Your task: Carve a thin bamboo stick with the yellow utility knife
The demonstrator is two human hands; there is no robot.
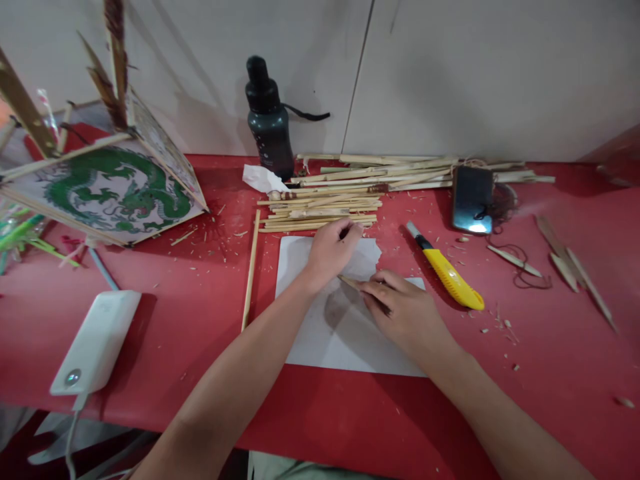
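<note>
Both hands rest over a white sheet of paper [345, 333] on the red table [175, 320]. My left hand [330, 250] is curled near the paper's torn top edge, fingers closed by a pile of bamboo sticks [320, 212]. My right hand [405, 310] pinches a thin bamboo stick [349, 281] that lies across the paper and points up-left toward my left hand. What, if anything, the left fingers hold is hidden.
A yellow utility knife [447, 273] lies right of the paper, a phone [473, 199] behind it. A dark bottle [269, 123] stands at the wall. A dragon-printed lantern frame [107, 190] sits at the left, a white power bank [97, 340] below it. Long sticks [400, 170] and bamboo slivers [575, 267] are scattered.
</note>
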